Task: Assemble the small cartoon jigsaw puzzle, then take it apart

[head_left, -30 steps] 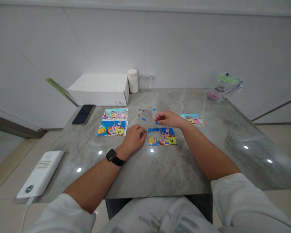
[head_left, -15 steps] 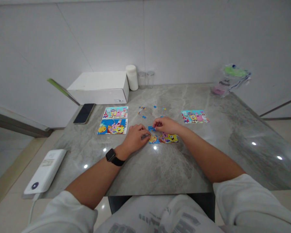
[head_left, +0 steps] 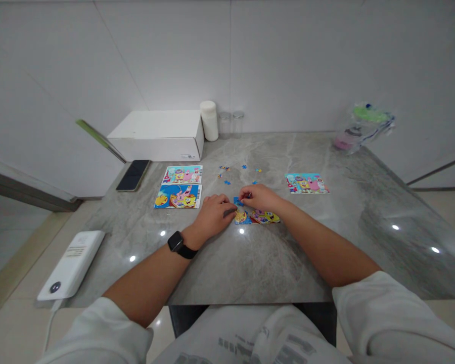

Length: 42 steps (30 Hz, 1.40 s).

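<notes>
A partly joined jigsaw puzzle (head_left: 242,217) with cartoon figures lies flat on the table before me. My left hand (head_left: 214,214) rests at its left edge, fingers curled and fingertips gripping that side. Over the upper part, my right hand (head_left: 258,196) is closed in a pinch on a small blue puzzle piece (head_left: 241,203), mostly covered by the fingers. The hand and wrist hide part of the puzzle's top. Beyond it lie several loose pieces, among them a blue one (head_left: 244,166) and a yellowish one (head_left: 258,170).
Two picture cards, an upper one (head_left: 182,175) and a lower one (head_left: 177,197), lie left; another picture puzzle (head_left: 307,183) lies right. A phone (head_left: 134,176), white box (head_left: 155,136), white bottle (head_left: 209,121), clear jars (head_left: 231,125), bagged cup (head_left: 362,129) and white power bank (head_left: 73,264) stand around.
The view has shifted slightly. My right fingers have edged a little lower onto the puzzle's upper left with the blue piece. The left hand stays at the edge.
</notes>
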Tool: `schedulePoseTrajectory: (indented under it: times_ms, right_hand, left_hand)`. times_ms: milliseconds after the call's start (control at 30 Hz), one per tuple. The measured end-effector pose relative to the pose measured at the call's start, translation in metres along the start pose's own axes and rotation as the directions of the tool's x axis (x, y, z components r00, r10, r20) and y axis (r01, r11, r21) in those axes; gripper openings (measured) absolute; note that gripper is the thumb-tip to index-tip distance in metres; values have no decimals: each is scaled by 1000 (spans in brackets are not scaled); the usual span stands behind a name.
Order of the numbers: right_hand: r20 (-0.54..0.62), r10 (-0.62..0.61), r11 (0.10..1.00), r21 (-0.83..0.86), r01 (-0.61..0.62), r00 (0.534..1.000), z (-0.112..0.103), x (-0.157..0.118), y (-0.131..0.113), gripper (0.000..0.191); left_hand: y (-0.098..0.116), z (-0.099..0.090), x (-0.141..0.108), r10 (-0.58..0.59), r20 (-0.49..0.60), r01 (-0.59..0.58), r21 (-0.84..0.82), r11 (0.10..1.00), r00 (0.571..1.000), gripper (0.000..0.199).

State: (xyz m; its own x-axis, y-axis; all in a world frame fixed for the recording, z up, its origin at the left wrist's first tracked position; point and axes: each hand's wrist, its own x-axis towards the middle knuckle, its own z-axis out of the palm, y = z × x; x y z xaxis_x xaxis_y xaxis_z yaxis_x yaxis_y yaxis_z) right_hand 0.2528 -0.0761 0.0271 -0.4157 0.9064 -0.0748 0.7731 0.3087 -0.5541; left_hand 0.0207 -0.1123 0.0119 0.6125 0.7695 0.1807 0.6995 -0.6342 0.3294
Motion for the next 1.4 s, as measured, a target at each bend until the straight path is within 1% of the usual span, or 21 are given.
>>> schedulePoseTrajectory:
  times_ms: [267,467,633,933,1133,1267,1400]
  right_hand:
    - [-7,-44,992,-121,43,999,4,0,-1,14]
    - [-14,-72,977,-204,68,997,4,-4,-8,15]
    - [-15,-69,965,-253,63,997,4,-7,-14,17]
    - [-10,-56,944,-325,50,998,6,-9,-17,17]
    - [-10,-81,949,-307,74,997,5,-9,-16,17]
    - [-85,-105,964,-255,80,991,-1,-8,-11,14]
    - [-161,-122,978,-190,91,979,-14,-8,-8,11]
  left_hand:
    - [0,1,-1,13,-9,-13,22,1000,1000,22]
    - [2,0,-1,14,-12,-14,23,1000,1000,21]
    - [3,0,0,17,-16,-17,26,1000,1000,20]
    - [3,0,-1,20,-2,-20,18,1000,1000,21]
    - [4,-2,-1,5,15,-6,15,1000,1000,22]
    - [4,-1,0,-3,15,3,13,1000,1000,21]
    - [3,1,1,-5,9,5,-13,1000,1000,20]
